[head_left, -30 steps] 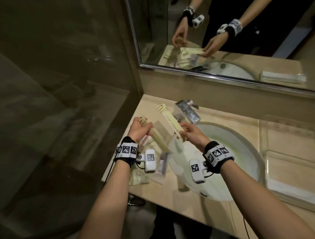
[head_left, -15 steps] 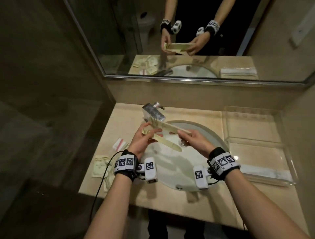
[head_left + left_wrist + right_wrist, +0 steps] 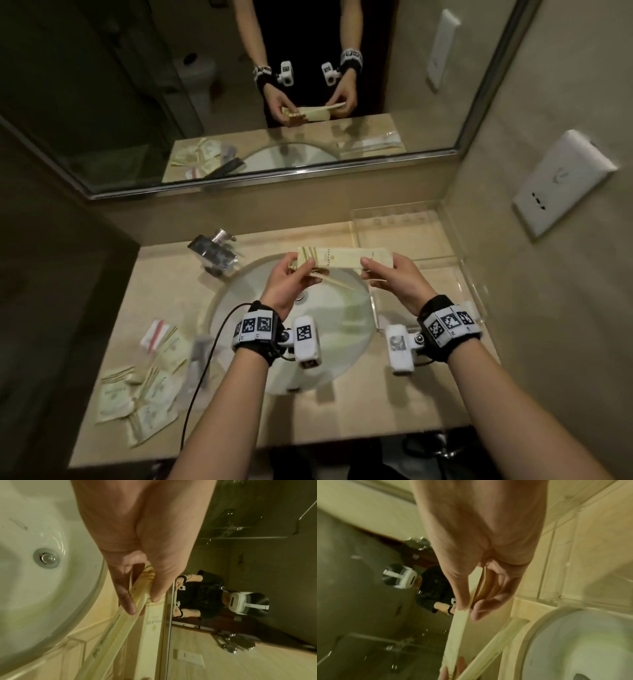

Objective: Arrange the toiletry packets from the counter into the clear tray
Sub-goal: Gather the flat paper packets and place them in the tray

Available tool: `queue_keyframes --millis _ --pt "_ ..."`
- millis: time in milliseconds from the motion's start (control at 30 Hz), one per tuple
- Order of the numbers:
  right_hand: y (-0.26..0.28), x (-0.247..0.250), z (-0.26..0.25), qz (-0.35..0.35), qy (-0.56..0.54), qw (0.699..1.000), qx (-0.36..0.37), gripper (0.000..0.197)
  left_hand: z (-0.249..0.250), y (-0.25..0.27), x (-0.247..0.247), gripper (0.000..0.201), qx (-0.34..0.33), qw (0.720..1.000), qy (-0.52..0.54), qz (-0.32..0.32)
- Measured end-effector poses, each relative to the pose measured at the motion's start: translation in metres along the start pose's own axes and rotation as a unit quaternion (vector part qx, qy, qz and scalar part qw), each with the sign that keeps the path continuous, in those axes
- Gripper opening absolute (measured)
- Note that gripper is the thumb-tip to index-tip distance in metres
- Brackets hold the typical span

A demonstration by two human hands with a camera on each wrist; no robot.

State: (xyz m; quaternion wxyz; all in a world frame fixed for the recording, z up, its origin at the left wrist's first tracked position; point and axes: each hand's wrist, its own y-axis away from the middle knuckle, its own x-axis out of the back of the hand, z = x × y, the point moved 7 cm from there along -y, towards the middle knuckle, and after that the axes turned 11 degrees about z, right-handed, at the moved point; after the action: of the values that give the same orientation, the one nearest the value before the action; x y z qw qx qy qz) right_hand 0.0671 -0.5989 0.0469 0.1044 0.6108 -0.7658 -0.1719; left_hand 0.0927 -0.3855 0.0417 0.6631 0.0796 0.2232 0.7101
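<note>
We record long, flat, pale cream packets [image 3: 342, 257] with fine print and striped ends, held level above the sink [image 3: 346, 329]. We count at least two long packets in hand: one broad and uppermost, one narrower and angled below it [image 3: 337, 283]. The left hand [image 3: 291, 286] pinches their striped end, thumb on top and fingers [image 3: 126, 601] curled beneath. The right hand [image 3: 397, 279] pinches the opposite end between thumb and fingers [image 3: 481, 609], which are nearly closed on it. A loose heap of smaller square packets [image 3: 144, 394] lies on the bench [image 3: 376, 411] to the left of the sink; blur prevents an exact count. One clear tray [image 3: 445, 270] sits on the bench to the right of the sink, well apart from the heap.
</note>
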Motion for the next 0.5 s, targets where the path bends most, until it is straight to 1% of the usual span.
queue_keyframes --millis 100,167,233,300,367,433,500 --pt "0.0 0.03 0.006 0.029 -0.113 0.992 -0.053 0.032 -0.016 0.0 -0.033 0.034 0.01 1.0 -0.01 -0.015" --pt "0.0 0.045 0.008 0.037 -0.154 0.985 -0.073 0.026 -0.027 -0.001 -0.051 0.035 0.022 1.0 -0.013 -0.018" --pt "-0.002 0.061 0.011 0.059 -0.178 0.978 -0.086 0.023 -0.036 -0.002 -0.065 0.034 0.032 0.999 -0.021 -0.014" --pt "-0.007 0.08 0.016 0.105 -0.201 0.97 -0.09 0.033 -0.042 -0.002 -0.075 0.025 0.033 0.999 -0.027 -0.01" --pt "-0.013 0.101 0.026 0.174 -0.215 0.957 -0.092 0.043 -0.046 -0.003 -0.079 0.019 0.028 0.999 -0.031 -0.006" --pt "-0.017 0.117 0.039 0.233 -0.196 0.946 -0.11 0.048 -0.049 -0.004 -0.076 0.023 0.02 0.999 -0.045 0.001" --pt "-0.023 0.127 0.051 0.275 -0.174 0.936 -0.134 0.05 -0.053 -0.008 -0.069 0.03 0.014 0.998 -0.062 0.013"
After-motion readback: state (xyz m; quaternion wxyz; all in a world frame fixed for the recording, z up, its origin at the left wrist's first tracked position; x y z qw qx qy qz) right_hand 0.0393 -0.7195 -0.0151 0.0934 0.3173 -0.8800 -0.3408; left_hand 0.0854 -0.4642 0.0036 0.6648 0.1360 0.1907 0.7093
